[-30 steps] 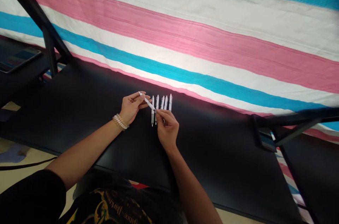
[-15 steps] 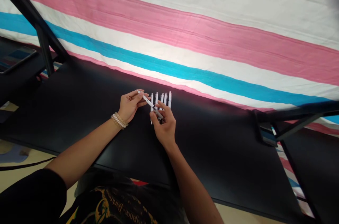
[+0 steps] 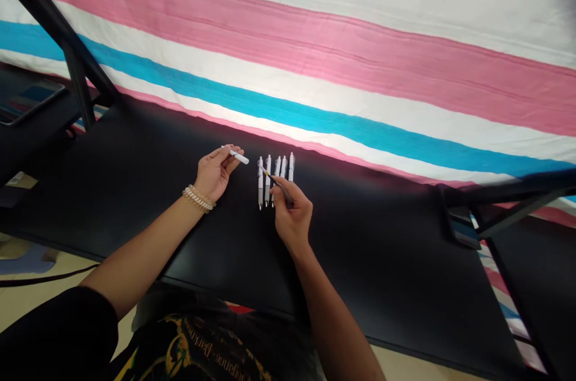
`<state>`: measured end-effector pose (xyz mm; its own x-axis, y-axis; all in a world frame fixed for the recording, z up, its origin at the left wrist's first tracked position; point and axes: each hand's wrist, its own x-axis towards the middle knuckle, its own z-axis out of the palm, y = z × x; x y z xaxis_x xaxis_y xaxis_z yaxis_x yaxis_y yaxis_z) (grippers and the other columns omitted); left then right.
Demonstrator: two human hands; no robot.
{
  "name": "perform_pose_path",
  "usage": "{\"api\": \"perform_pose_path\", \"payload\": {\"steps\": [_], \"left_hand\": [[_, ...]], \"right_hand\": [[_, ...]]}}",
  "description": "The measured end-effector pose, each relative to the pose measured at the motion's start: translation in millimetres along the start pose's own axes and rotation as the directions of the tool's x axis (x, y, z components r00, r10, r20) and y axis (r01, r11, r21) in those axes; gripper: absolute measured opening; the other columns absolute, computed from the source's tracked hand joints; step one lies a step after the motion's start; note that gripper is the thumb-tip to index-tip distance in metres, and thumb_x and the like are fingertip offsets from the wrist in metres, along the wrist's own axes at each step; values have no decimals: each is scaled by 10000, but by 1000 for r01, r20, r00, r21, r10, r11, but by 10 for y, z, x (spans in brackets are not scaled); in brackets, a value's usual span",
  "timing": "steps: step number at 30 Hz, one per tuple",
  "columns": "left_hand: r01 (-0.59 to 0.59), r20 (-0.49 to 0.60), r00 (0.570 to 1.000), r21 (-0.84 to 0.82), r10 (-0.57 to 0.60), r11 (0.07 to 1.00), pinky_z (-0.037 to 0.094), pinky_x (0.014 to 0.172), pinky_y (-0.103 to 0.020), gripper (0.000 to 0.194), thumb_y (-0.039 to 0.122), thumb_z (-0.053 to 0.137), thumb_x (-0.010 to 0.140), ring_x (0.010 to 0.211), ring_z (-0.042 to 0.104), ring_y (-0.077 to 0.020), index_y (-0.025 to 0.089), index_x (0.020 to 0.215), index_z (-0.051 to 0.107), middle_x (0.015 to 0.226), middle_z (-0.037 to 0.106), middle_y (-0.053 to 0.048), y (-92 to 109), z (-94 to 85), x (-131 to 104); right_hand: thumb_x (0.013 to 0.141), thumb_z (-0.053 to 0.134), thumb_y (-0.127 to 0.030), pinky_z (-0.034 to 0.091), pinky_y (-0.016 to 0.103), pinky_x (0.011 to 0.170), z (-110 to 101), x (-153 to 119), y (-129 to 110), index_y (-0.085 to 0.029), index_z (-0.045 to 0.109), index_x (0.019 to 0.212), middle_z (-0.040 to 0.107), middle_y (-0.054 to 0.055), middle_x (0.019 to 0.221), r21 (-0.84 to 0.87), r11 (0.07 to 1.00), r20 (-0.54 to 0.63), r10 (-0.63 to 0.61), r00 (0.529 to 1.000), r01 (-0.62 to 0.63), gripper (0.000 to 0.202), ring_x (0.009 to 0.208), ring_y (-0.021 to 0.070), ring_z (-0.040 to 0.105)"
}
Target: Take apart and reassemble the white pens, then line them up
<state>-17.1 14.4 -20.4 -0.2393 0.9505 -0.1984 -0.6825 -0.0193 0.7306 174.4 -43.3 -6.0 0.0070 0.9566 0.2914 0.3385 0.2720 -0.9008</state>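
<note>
My left hand [image 3: 215, 172] pinches the white barrel [image 3: 239, 156] of a pen between thumb and fingers, its lower end pointing right. In my right hand [image 3: 292, 210] is a slim dark pen refill [image 3: 278, 184] with a pale tip that points up and left, toward the barrel. A gap separates the two pieces. Whether the pen's front grip is also inside my right fingers is hidden. Several white click pens with grey grips, such as the leftmost pen [image 3: 260, 180], lie side by side on the table. My right hand hovers over the row and covers parts of some.
The black tabletop [image 3: 369, 261] stretches to both sides. Behind it hangs a striped cloth [image 3: 288, 90]. Black metal supports [image 3: 78, 81] stand at left and right. A flat dark device [image 3: 31, 99] lies on a surface at the far left.
The pen has come apart: the refill has drawn out of the barrel. My right hand has moved right and slightly down, my left hand a little left and up.
</note>
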Motion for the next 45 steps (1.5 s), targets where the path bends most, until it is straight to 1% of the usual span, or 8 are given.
{"api": "perform_pose_path", "payload": {"steps": [6,16,26,31,36,39,43,45], "left_hand": [[24,63,998,41,-27,999,594,843,-285,193,260,757,825,912,726,-180,109,937,712,970,743,-103,-48,62,-77],[-20,105,994,132,6,991,594,829,-372,320,351,813,765,871,734,-219,117,945,689,943,735,-108,-63,136,-173],[14,204,978,178,-51,984,597,809,-388,374,409,808,756,850,726,-222,117,959,691,930,734,-113,-118,194,-296],[18,217,974,192,-60,981,598,803,-378,385,424,808,752,856,726,-226,123,966,700,934,737,-117,-101,177,-273],[19,241,968,206,-69,978,599,806,-374,395,437,808,745,862,725,-222,136,976,698,946,741,-113,-88,164,-261],[13,254,965,206,-66,979,601,805,-367,384,432,801,755,862,725,-218,139,979,696,949,743,-112,-83,158,-259],[-15,217,976,174,-23,985,604,785,-350,375,408,808,756,864,727,-217,132,982,693,939,739,-108,-69,147,-231],[-27,184,983,154,-2,988,604,789,-351,368,396,815,752,867,729,-218,130,974,692,936,737,-105,-61,141,-209]], "right_hand": [[954,554,-268,443,268,578,67,-25,-79,-232,715,1119,655,21,817,-60,995,49,-76,996,79,233,655,139,570],[968,528,-256,547,306,711,93,-62,-28,-246,648,1162,720,53,958,-266,937,62,-217,974,226,228,759,177,672],[957,565,-302,576,320,735,137,-95,31,-232,571,1189,744,76,1003,-273,949,16,-160,987,158,242,823,208,734],[977,530,-320,558,292,665,105,-75,24,-215,591,1143,756,57,924,-236,966,92,-87,992,107,206,697,181,721],[1004,478,-364,526,251,576,79,-49,0,-208,593,1127,747,22,850,-125,992,200,27,980,-2,230,535,124,658],[1019,431,-386,528,250,567,94,-44,9,-197,553,1193,745,28,851,-24,996,240,94,966,-90,284,530,119,654],[921,609,-382,559,275,629,95,-35,20,-211,445,1341,723,74,1048,3,998,146,54,988,-55,482,726,156,703],[884,656,-350,565,283,652,78,-31,15,-220,509,1277,719,66,1028,-48,999,95,5,995,-1,440,739,160,698]]}}
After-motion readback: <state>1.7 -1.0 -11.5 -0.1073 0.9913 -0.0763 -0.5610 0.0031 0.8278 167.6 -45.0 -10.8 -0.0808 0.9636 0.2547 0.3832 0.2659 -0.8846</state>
